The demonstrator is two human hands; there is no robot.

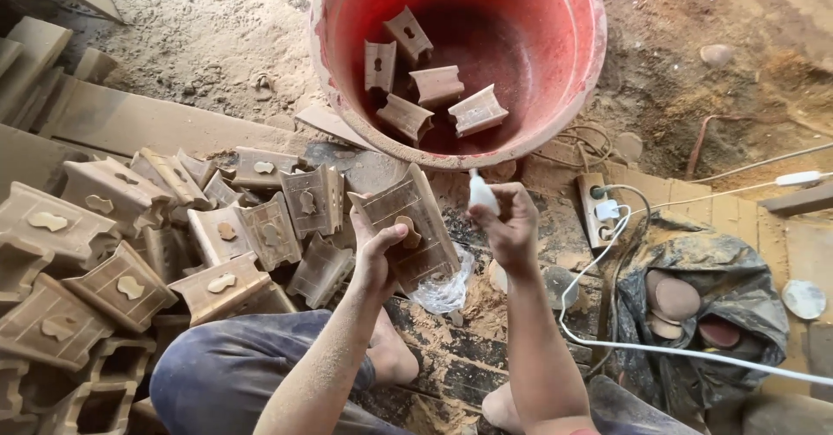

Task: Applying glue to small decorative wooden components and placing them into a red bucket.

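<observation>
Five wooden blocks lay in the red bucket (555,71) at twelve o'clock; a heap of blocks (130,253) sat at nine. Your left hand (375,261) clasped a grooved wooden block (412,222) at centre. Your right hand (512,227), at two o'clock of it, pinched a small white bottle (482,194), fingers closed.

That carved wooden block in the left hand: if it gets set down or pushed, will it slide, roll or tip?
The wooden block looks rigid and flat-faced, so it probably won't roll. The left hand carries it alone, suggesting modest weight. Its dusty surface may slide easily over the sawdust.
</observation>
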